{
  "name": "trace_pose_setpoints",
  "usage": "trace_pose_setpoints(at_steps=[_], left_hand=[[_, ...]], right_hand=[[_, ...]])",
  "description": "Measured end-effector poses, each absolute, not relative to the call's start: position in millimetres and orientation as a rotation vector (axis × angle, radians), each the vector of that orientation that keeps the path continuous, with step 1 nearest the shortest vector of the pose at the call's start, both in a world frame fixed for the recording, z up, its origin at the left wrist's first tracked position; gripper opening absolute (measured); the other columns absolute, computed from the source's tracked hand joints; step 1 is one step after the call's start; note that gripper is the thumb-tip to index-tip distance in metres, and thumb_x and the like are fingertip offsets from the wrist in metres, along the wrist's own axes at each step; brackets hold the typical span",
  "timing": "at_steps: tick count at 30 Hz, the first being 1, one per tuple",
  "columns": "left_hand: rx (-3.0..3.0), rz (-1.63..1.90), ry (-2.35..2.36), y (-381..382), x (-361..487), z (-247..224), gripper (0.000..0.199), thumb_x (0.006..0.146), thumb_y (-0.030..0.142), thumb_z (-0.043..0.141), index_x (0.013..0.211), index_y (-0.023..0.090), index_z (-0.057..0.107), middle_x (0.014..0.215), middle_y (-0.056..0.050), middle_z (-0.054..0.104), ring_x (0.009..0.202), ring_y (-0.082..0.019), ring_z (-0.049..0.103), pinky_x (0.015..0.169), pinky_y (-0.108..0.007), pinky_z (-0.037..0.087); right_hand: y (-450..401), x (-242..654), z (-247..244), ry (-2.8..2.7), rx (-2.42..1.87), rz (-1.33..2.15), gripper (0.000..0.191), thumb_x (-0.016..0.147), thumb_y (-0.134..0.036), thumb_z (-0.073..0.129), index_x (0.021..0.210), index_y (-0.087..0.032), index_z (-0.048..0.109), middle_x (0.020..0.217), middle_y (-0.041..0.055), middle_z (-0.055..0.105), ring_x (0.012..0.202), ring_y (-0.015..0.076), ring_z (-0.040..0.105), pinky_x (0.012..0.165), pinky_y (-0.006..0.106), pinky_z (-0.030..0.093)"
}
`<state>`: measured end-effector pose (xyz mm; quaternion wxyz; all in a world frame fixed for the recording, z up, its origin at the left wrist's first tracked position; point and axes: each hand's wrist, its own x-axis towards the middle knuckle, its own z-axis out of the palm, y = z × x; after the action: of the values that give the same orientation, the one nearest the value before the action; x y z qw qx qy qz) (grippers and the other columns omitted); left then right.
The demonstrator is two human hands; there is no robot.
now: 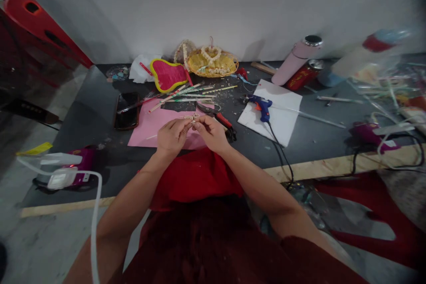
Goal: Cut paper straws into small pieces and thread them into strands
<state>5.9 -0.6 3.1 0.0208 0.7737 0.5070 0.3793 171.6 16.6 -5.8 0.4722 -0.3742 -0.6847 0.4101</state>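
My left hand [172, 136] and my right hand [210, 132] meet over a pink sheet [143, 131], both with fingers pinched. Between the fingertips is a small strand of cream-coloured pieces [191, 117], partly covered by the fingers; its exact kind is too small to make out. Just beyond the hands lie pliers [222, 120] with red and black handles. Several thin patterned sticks [186, 95] are spread behind the sheet. To the right a blue glue gun [261, 105] rests on a white board [286, 120].
A phone [127, 111] lies left of the sheet. At the back stand a yellow basket [199, 71] with cream strands, a pink flask [296, 60] and a red can [304, 75]. Purple devices with cables [81, 164] sit at the table's left; the glue gun's cord [279, 151] hangs over the front edge.
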Motion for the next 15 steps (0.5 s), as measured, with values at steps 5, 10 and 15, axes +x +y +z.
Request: trace_pose_setpoints(at_steps=[5,10,15], left_hand=[[2.394,1.192,1.571,-0.4,4.7,5.3,0.029,0.097,0.035,0.046,0.101,0.019,0.069,0.096,-0.006,0.076,0.091,-0.017,0.070,0.083,-0.028,0.054],[2.401,1.201,1.580,0.1,4.8,3.8,0.028,0.097,0.036,0.047,0.101,0.020,0.069,0.095,-0.005,0.076,0.090,-0.017,0.070,0.082,-0.029,0.054],[2.410,1.185,1.582,-0.1,4.2,5.3,0.028,0.097,0.035,0.047,0.101,0.020,0.070,0.096,-0.006,0.076,0.090,-0.018,0.070,0.082,-0.030,0.054]], right_hand=[[15.3,172.3,-2.9,-1.688,-0.861,0.993,0.021,0.090,-0.040,0.056,0.097,-0.021,0.062,0.087,0.0021,0.067,0.074,0.0125,0.058,0.066,0.026,0.045],[16.3,172.8,-4.1,-1.695,-0.906,1.002,0.023,0.088,-0.042,0.057,0.095,-0.022,0.064,0.086,0.0019,0.067,0.073,0.0125,0.057,0.065,0.027,0.044],[17.1,173.8,-5.8,-1.658,-0.872,1.057,0.025,0.088,-0.044,0.059,0.098,-0.021,0.065,0.085,0.0018,0.067,0.072,0.0126,0.057,0.066,0.027,0.046]])
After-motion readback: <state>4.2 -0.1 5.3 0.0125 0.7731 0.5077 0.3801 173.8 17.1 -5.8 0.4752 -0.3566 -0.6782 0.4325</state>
